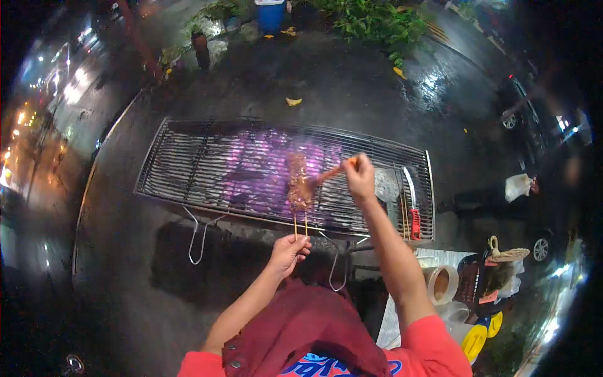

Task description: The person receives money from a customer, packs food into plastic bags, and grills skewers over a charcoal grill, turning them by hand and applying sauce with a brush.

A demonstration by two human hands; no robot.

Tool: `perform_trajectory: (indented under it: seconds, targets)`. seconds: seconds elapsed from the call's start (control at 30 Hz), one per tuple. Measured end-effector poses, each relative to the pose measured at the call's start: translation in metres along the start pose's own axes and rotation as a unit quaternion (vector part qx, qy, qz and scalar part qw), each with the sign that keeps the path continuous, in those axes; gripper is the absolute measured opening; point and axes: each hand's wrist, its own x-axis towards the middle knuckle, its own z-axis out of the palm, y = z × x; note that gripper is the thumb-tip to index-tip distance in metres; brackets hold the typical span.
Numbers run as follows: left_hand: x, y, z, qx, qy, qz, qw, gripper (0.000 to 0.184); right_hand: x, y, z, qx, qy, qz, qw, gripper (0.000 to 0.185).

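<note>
My left hand is closed round the bare ends of two wooden skewers at the near edge of the grill. Browned, glossy meat on those skewers lies over the grate, above purple-glowing coals. My right hand grips the orange handle of a basting brush. The brush head is against the meat's right side; its bristles are blurred. Right of that hand, a red-handled knife lies on the grate beside thin sticks.
Wire handles stick out from the grill's near side. At lower right, a table holds a clear tub, a dark basket and a yellow lid. A person with a white bag is at right. Wet pavement and plants lie beyond.
</note>
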Motion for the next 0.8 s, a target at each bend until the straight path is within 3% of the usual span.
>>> perform_trajectory:
  seconds: [0.03,0.1,0.13,0.17,0.23,0.27,0.33,0.4,0.47,0.53,0.6,0.73,0.8]
  targets:
    - [0.000,-0.001,0.000,0.003,0.001,0.003,1.000,0.012,0.016,-0.021,0.003,-0.028,0.022,-0.053,0.998,0.012]
    - [0.000,0.001,-0.001,0.011,0.001,0.011,1.000,0.012,0.026,-0.063,0.010,-0.048,0.047,-0.034,0.997,0.007]
    - [0.000,0.004,-0.002,0.015,0.001,0.006,1.000,0.012,0.017,-0.080,0.011,-0.043,0.022,-0.080,0.996,0.004]
    - [-0.001,0.006,-0.002,0.017,0.000,0.002,1.000,0.012,0.016,-0.048,0.020,-0.059,-0.003,-0.268,0.962,0.009]
    - [0.002,0.003,-0.003,0.029,-0.010,0.008,1.000,0.012,-0.031,-0.045,0.016,-0.176,-0.149,-0.338,0.913,0.015]
    - [0.007,-0.002,-0.006,0.038,-0.018,0.020,0.999,0.013,-0.056,-0.070,0.009,-0.234,-0.180,-0.323,0.899,0.013]
    - [0.011,-0.004,-0.008,0.054,-0.021,0.045,0.997,0.014,-0.079,-0.092,-0.008,-0.169,-0.188,-0.296,0.921,0.015]
    - [0.004,0.000,-0.007,0.074,-0.016,0.063,0.995,0.017,-0.080,-0.101,-0.021,-0.128,-0.110,-0.281,0.945,0.018]
    - [-0.010,0.012,0.001,0.111,0.051,0.089,0.988,0.018,-0.074,-0.113,-0.027,-0.080,-0.034,-0.265,0.960,0.015]
    - [-0.012,0.013,0.001,0.152,0.111,0.114,0.976,0.018,-0.073,-0.101,-0.029,-0.042,-0.005,-0.150,0.988,0.011]
    - [-0.009,0.017,-0.003,0.181,0.098,0.112,0.972,0.017,-0.073,-0.098,-0.027,0.040,0.023,-0.036,0.998,0.009]
    - [-0.011,0.023,0.000,0.147,0.071,0.114,0.980,0.015,-0.072,-0.069,-0.035,0.147,0.052,0.082,0.984,0.009]
    - [-0.012,0.023,0.000,0.133,0.062,0.115,0.982,0.015,-0.070,-0.061,-0.036,0.171,0.019,0.134,0.976,0.009]
